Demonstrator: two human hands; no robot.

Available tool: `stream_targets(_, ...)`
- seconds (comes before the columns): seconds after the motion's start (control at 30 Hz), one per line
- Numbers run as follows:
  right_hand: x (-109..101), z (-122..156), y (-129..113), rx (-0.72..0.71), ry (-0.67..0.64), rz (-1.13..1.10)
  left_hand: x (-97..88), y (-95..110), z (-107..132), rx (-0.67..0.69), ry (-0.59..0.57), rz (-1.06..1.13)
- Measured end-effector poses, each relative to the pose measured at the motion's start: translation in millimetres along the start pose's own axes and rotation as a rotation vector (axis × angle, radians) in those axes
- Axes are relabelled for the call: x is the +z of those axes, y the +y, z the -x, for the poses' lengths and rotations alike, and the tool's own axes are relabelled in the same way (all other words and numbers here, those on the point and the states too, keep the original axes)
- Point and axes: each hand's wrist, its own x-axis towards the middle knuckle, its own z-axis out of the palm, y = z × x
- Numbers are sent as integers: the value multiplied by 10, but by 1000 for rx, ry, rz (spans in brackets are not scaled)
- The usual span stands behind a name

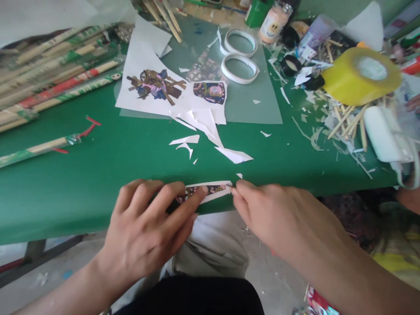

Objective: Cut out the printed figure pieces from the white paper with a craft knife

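Note:
My left hand (151,223) lies on the near edge of the green table (98,175), fingers pressing down a narrow printed paper strip (210,190). My right hand (275,218) pinches the strip's right end with thumb and fingertips. The strip shows a dark, colourful figure on white paper. Its left part is hidden under my left fingers.
A white sheet with printed figures (157,85) lies further back, with paper offcuts (210,140) between. Two rings of white tape (239,54), a big yellow tape roll (361,74), loose sticks (348,124) and bottles crowd the right. Wrapped sticks (49,74) lie at left.

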Motion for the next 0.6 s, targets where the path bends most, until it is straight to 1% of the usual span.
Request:
stream_targets(0.07, 2, -15, 23, 6, -13, -20, 8, 14, -36, 28, -3, 19)
stream_targets(0.13, 13, -47, 79, -21, -16, -23, 22, 43, -56, 65, -14, 64)
stream_targets(0.27, 39, -156, 242, -150, -12, -20, 59, 129, -57, 97, -2, 131)
stream_targets(0.33, 47, -214, 315, -213, -17, -16, 75, 156, -54, 97, 6, 108)
stream_targets(0.43, 62, -275, 392, -286, -15, -1, 82, 168, -56, 115, -12, 64)
stream_targets(0.53, 96, -292, 458, -316, 40, -27, 72, 182, -74, 113, -16, 61)
stream_targets(0.6, 125, -285, 501, -283, 120, -64, 70, 211, -93, 75, -6, 73)
